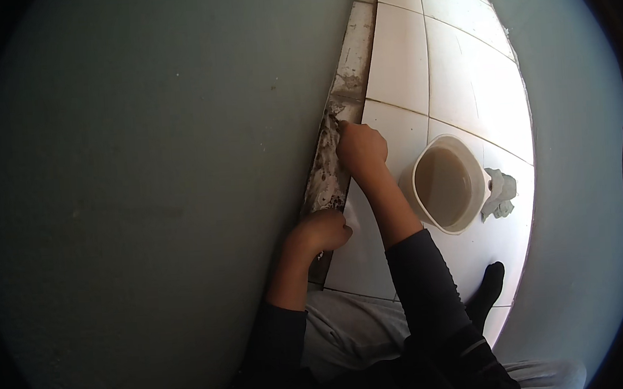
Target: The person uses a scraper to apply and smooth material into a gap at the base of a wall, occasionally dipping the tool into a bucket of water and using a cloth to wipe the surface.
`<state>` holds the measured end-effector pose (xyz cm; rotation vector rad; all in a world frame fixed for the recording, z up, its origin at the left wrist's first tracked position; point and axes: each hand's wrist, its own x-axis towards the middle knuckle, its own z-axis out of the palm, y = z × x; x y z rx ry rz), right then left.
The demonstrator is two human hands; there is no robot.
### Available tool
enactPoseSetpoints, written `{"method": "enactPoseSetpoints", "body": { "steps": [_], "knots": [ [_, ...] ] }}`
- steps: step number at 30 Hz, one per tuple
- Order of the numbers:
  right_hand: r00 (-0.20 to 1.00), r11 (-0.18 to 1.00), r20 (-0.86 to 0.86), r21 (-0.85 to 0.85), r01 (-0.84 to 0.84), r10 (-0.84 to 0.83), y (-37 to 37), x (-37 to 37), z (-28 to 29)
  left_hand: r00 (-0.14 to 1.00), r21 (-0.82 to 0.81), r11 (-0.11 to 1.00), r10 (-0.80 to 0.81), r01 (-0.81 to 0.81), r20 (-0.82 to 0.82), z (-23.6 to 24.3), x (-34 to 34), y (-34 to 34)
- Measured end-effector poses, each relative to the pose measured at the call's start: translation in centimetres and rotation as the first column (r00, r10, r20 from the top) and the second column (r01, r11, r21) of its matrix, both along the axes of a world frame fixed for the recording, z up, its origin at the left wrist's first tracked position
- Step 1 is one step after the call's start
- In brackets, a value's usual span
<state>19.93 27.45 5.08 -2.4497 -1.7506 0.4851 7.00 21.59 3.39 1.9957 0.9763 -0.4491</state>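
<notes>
The right hand (363, 148) and left hand (322, 230) had fingers curled at the stained strip (326, 171), mid-frame; whether they pinched anything, I couldn't tell. A careless rightward swing could have spilled the bucket (409, 187).

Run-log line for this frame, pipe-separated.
left hand: at strip, curled | right hand: at strip, farther up, curled | held items: unclear | tub: murky liquid | cloth: right of tub

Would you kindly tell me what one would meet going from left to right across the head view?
Dark grey-green wall → the person's left hand → the person's right hand → white tub of cloudy liquid → crumpled grey cloth → blue-grey wall.
</notes>
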Motion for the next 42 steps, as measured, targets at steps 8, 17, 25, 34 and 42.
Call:
{"method": "enactPoseSetpoints", "body": {
  "steps": [8, 17, 25, 34, 42],
  "knots": [
    [0.999, 0.995, -0.032, -0.101, -0.026, 0.023, -0.7, -1.7, 0.4, 0.999, 0.006, 1.0, 0.023, -0.023, -0.031, -0.2, -1.0, 0.0],
    [0.998, 0.999, -0.055, -0.035, 0.018, -0.02, -1.5, -2.5, -0.3, 0.999, 0.016, 1.0, 0.019, -0.018, -0.028, -0.1, -0.8, 0.0],
    [1.0, 0.999, 0.003, -0.042, -0.031, 0.031, -1.4, -3.0, -0.9, 1.0, 0.04, 0.999, 0.02, -0.019, -0.014, -0.3, -0.8, 0.0],
    [0.999, 1.0, 0.026, -0.019, -0.021, 0.021, -0.7, -2.5, -1.6, 1.0, 0.023, 1.0, 0.016, -0.016, 0.013, -0.7, -1.0, -0.1],
    [1.0, 1.0, 0.029, 0.024, 0.008, -0.008, 0.2, -1.8, -2.6, 0.999, -0.027, 1.0, 0.011, -0.012, -0.031, -0.2, -0.2, 0.0]
  ]
}}
